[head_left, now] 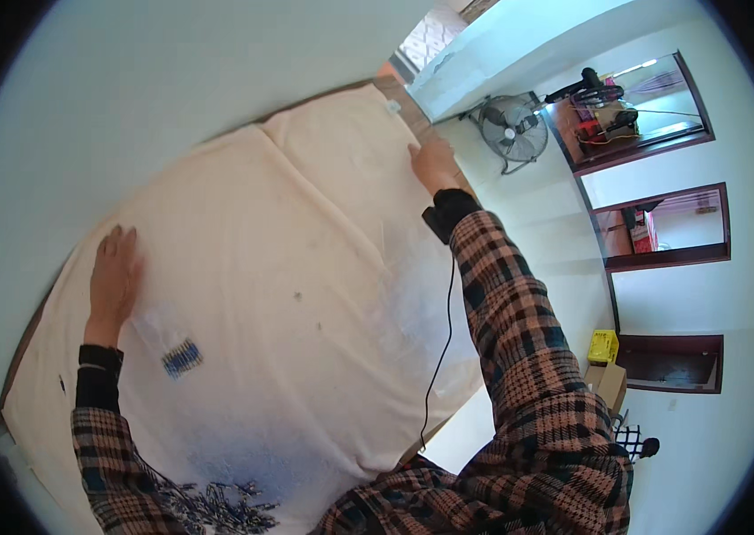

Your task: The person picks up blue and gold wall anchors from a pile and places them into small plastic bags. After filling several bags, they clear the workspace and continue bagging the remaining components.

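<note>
A cream cloth (243, 214) with a raised fold covers the table. My left hand (114, 276) lies on its left part, fingers stretched out, slightly blurred. Just below that hand is a clear plastic bag with a row of small blue-and-gold pen-like pieces (182, 358). At the cloth's far right edge, my right hand (435, 165) is closed, its fingers curled over the border with the cloth in its grasp; the fingertips are partly hidden. Near my body, beside my left forearm, sits a heap of thin dark pen-like pieces (225, 508).
Clear plastic bags (256, 455) lie near my body, and more clear plastic (421, 303) is at the cloth's right. A black cable (437, 370) runs from my right wrist. A floor fan (510, 132), a yellow box (602, 347) and a cardboard box (610, 385) stand right.
</note>
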Motion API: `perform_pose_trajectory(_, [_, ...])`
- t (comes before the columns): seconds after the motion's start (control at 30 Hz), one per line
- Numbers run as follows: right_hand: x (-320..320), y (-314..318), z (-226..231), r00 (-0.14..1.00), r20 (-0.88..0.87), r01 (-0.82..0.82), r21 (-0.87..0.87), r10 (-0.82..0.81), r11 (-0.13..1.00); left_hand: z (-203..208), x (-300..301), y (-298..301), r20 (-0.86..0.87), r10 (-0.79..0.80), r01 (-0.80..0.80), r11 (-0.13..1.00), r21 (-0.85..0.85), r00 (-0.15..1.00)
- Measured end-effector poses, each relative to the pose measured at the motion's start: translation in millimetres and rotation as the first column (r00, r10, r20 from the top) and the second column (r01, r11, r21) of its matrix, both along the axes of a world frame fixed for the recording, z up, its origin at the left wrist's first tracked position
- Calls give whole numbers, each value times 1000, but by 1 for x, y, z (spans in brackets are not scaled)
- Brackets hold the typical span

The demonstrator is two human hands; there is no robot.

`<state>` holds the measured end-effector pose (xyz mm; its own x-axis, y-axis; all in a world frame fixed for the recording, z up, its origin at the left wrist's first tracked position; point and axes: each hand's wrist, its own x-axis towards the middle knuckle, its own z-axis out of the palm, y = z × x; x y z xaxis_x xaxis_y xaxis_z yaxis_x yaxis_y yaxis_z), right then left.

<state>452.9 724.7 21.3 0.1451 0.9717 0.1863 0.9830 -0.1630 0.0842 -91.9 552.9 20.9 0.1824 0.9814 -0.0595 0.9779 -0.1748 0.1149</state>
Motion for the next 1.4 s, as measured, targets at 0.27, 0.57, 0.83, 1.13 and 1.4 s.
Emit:
perform_pose_trajectory(0.27, [28,14,-5,976,-209,43,-104,-64,994,-5,15,2,-143,84,-85,996,-1,986])
perform_pose_trajectory(0.57, [69,16,-23,995,-104,0,106,11,994,-44,12,-4,-263,54,-43,998,46,963])
perform_pose_trajectory(0.83, [110,-36,-3,935,-353,-23,30,32,999,-55,-16,-1,-359,62,10,981,196,931])
perform_pose_trajectory(1.13, [145,-181,2,935,-350,23,-102,-58,995,-71,-12,9,-495,96,-1,982,189,864])
perform_pose_trajectory(1.4, [152,-176,-17,981,-178,-104,-127,80,987,-116,-101,34,-672,-110,343,912,225,733])
